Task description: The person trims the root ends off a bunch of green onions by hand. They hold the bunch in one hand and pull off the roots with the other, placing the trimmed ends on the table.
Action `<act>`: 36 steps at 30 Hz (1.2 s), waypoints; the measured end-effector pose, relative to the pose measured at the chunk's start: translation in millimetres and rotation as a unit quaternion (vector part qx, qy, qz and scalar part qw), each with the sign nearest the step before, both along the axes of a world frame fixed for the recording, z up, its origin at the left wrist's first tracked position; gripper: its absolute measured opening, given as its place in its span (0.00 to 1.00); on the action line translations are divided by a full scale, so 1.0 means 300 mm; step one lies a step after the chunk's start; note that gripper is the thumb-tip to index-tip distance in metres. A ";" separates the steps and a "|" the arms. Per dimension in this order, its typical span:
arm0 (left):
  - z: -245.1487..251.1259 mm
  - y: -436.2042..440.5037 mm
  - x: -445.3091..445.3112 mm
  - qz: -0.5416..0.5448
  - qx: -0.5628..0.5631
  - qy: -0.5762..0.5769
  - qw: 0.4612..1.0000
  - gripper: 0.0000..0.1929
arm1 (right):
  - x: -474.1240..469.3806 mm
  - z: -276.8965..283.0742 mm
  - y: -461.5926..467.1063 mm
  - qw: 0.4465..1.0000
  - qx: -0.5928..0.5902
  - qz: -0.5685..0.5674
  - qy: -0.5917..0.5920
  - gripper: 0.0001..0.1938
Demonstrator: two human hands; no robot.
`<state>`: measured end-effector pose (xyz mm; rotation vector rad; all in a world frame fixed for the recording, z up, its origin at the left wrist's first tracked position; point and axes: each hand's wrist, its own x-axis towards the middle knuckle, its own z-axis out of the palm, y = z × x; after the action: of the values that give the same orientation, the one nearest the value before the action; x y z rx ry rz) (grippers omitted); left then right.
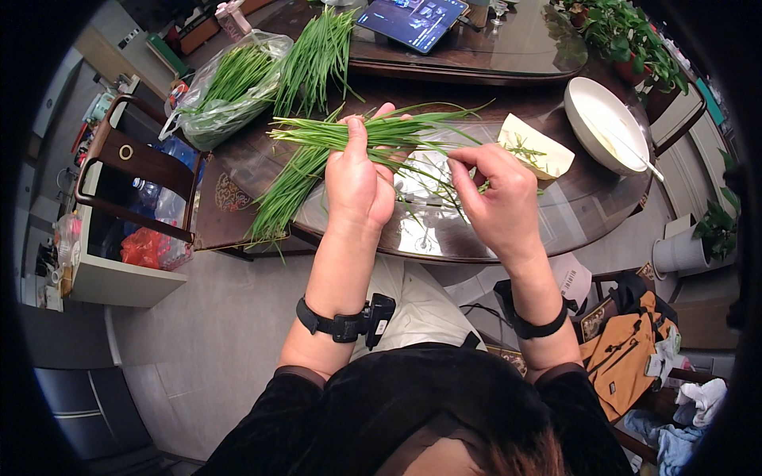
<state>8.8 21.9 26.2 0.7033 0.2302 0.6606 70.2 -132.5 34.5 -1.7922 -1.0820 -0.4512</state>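
Note:
My left hand [359, 178] is wrapped around a bunch of garlic chives [411, 126], thumb on top, with the pale cut ends to the left and the thin leaf tips spreading right. At those tips, my right hand [500, 190] has thumb and forefinger pinched together on a leaf end; its other fingers are curled. Beneath my left hand, a loose pile of chives [292, 190] lies across the table edge. Just beyond my right hand, green trimmings [524, 153] rest on a folded cream paper [550, 165].
More chives [315, 59] lie at the back, beside a clear plastic bag [229, 113] full of them. A white bowl [574, 113] with a utensil stands right. A tablet [414, 21] rests on the raised tabletop [512, 53]. A wooden chair [98, 172] is left, an orange backpack [625, 351] right.

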 end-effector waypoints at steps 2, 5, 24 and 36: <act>0.000 0.003 -0.003 0.001 -0.004 -0.004 1.000 0.13 | 0.003 -0.005 0.003 1.000 0.000 0.004 0.006 0.06; 0.000 0.005 -0.004 0.002 -0.002 -0.007 1.000 0.12 | 0.005 -0.012 0.008 1.000 -0.004 0.009 0.011 0.06; -0.019 0.042 -0.016 -0.007 -0.039 -0.019 0.999 0.14 | 0.081 0.042 -0.094 0.986 -0.030 -0.078 0.142 0.05; 0.002 0.009 -0.013 -0.009 -0.016 0.024 1.000 0.13 | 0.068 0.064 -0.007 0.998 -0.024 0.025 -0.046 0.06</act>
<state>5.0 24.5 26.9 0.6912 0.2779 0.6219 90.5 -134.7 53.7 -1.7977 -1.2080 -0.4848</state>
